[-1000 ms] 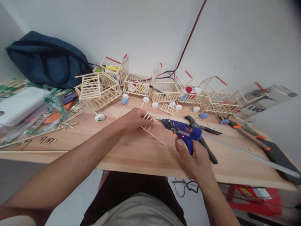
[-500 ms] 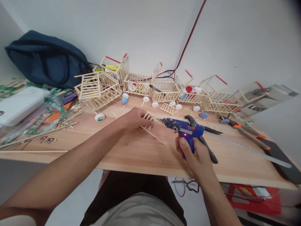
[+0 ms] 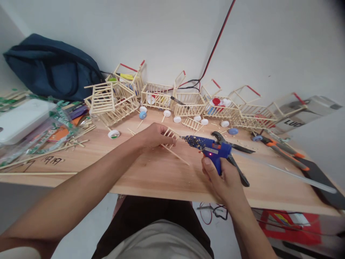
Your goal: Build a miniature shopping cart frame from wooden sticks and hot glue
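Observation:
My left hand (image 3: 157, 136) is closed on a small lattice of thin wooden sticks (image 3: 170, 133), held just above the desk. One longer stick (image 3: 178, 156) slants from it toward the lower right. In my right hand (image 3: 222, 176) is a blue hot glue gun (image 3: 208, 144), gripped by its handle, with a red light on its side. Its nozzle, behind a crumb-covered front, points left and is at the lattice's right edge; whether it touches cannot be made out. A clear glue stick (image 3: 296, 176) trails out of the gun's back to the right.
Several stick-built carts (image 3: 188, 104) line the wall, with bottle-cap wheels. Behind the gun lie black-handled pliers (image 3: 237, 146); orange-handled pliers (image 3: 288, 154) are farther right. A white box (image 3: 27, 118), loose sticks and a blue bag (image 3: 54, 68) occupy the left. The desk's front edge (image 3: 161, 196) is close.
The glue gun has shifted slightly left, and its glue stick has moved a little. My left hand and the lattice stay nearly still.

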A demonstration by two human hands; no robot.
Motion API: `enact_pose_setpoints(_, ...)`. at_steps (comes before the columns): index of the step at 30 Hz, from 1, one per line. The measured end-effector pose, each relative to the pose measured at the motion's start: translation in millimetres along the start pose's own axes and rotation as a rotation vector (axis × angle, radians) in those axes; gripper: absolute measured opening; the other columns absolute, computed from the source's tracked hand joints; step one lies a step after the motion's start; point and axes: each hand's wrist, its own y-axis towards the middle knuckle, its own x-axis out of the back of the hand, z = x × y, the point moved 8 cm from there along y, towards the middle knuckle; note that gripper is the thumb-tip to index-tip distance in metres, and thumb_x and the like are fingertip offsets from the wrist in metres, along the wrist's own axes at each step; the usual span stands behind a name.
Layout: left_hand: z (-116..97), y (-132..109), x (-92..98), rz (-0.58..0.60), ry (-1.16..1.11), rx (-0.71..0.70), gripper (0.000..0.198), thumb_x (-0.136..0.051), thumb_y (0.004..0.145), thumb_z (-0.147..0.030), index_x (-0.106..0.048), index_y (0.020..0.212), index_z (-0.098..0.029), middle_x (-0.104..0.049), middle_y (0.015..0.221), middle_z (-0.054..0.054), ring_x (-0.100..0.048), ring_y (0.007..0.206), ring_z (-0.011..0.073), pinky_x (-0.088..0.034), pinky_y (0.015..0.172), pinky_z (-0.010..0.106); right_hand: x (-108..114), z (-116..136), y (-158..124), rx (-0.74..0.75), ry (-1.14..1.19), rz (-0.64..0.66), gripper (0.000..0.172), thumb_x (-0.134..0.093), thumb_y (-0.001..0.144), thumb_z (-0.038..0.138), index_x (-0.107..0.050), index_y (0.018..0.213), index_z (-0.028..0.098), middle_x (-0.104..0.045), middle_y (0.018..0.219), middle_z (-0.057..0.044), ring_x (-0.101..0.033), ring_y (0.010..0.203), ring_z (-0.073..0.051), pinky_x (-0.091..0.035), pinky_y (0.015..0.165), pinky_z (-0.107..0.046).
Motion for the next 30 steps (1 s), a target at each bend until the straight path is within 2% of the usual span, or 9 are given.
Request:
enact_pose_setpoints(7, -1.2, 0.3, 0.1, -0.007, 0.001, -0.011, 0.012, -0.065, 0.069, -0.025, -0.066, 0.068, -0.013, -0.056, 0.057, -0.002, -0.047, 0.053, 0.0084, -0.032, 0.05, 0.02, 0.5, 1.4, 0.1, 0.037, -0.013, -0.018, 0.043, -0.047, 0.085, 0.057, -0.056, 0.068, 0.018, -0.052, 0.052, 0.002, -0.047, 0.049, -0.013, -0.035, 0.049, -0.025)
enact_pose_setpoints(13, -1.5, -1.2, 0.1, -0.01, 0.013, 0.021, 0.015, -0.065, 0.069, -0.028, -0.066, 0.069, -0.014, -0.056, 0.058, -0.002, -0.048, 0.053, 0.0089, -0.032, 0.049, 0.02, -0.9, -0.5, -2.0, 0.008, 0.019, 0.018, 0.042, -0.047, 0.086, 0.057, -0.056, 0.071, 0.018, -0.052, 0.054, 0.001, -0.045, 0.05, -0.013, -0.033, 0.049, -0.025)
enact_pose_setpoints(19, -0.4, -0.6, -0.3, -0.006, 0.003, 0.023, 0.015, -0.065, 0.069, -0.028, -0.063, 0.066, -0.014, -0.055, 0.056, -0.002, -0.046, 0.051, 0.0083, -0.03, 0.049, 0.02, 1.1, -0.3, -2.1, -0.005, 0.152, 0.034, 0.041, -0.047, 0.087, 0.055, -0.056, 0.074, 0.017, -0.05, 0.057, 0.001, -0.045, 0.055, -0.012, -0.035, 0.053, -0.026)
enact_pose_setpoints(23, -0.3, -0.9, -1.5, 0.002, -0.021, 0.042, 0.015, -0.066, 0.069, -0.027, -0.063, 0.064, -0.014, -0.052, 0.055, -0.003, -0.043, 0.05, 0.0075, -0.028, 0.048, 0.02, 4.4, 8.3, -2.4, -0.013, 0.377, 0.017, 0.038, -0.048, 0.088, 0.053, -0.056, 0.079, 0.017, -0.052, 0.062, 0.001, -0.045, 0.055, -0.011, -0.036, 0.053, -0.025)
enact_pose_setpoints(26, -0.9, -1.0, -0.3, -0.016, -0.016, 0.04, 0.014, -0.066, 0.069, -0.027, -0.064, 0.065, -0.013, -0.052, 0.055, -0.003, -0.043, 0.05, 0.0076, -0.027, 0.048, 0.02, -1.6, 12.4, -2.4, -0.007, 0.521, 0.063, 0.033, -0.048, 0.09, 0.05, -0.057, 0.087, 0.018, -0.054, 0.065, 0.001, -0.046, 0.055, -0.01, -0.036, 0.053, -0.024)
enact_pose_setpoints(30, -0.6, -0.2, 0.4, -0.017, -0.004, 0.04, 0.014, -0.066, 0.068, -0.027, -0.064, 0.067, -0.013, -0.053, 0.056, -0.002, -0.044, 0.051, 0.0081, -0.029, 0.049, 0.02, -12.6, 5.2, -1.4, -0.037, 0.51, 0.14, 0.035, -0.048, 0.09, 0.049, -0.06, 0.097, 0.018, -0.059, 0.07, -0.002, -0.05, 0.058, -0.011, -0.037, 0.051, -0.023)
